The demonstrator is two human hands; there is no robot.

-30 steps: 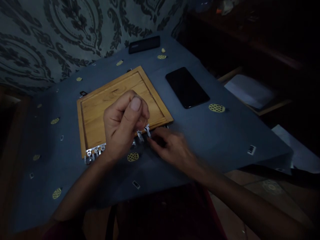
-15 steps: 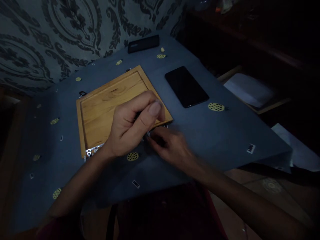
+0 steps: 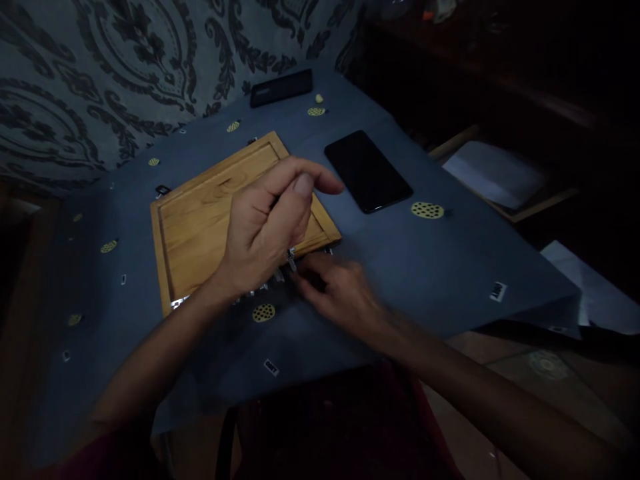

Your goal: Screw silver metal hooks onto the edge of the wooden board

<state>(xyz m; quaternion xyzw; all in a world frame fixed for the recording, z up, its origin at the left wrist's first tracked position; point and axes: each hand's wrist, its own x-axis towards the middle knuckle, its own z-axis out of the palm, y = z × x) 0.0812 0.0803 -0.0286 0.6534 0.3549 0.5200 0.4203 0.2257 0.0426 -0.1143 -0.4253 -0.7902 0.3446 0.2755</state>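
A wooden board with a raised rim (image 3: pixel 195 227) lies on the blue tablecloth, small metal pieces (image 3: pixel 180 302) along its near edge. Above its right part is my left hand (image 3: pixel 270 220), fingers curled with the index finger reaching out to the right; whatever the curled fingers may hold is hidden. My right hand (image 3: pixel 340 290) is at the board's near right edge, thumb and fingers pinched by a small metal clip (image 3: pixel 291 259). The fingertips are dark, so the grip is hard to make out.
A black phone (image 3: pixel 369 171) lies right of the board. Behind are a dark phone case (image 3: pixel 281 88) and a small pale object (image 3: pixel 319 99). The blue tablecloth (image 3: pixel 425 287) ends near a patterned wall covering (image 3: pixel 135 60) and a drawer holding white paper (image 3: pixel 493 173).
My left hand has risen slightly, and its index finger has straightened to the right. My right hand stays by the board's near edge. The whole view has shifted a little.
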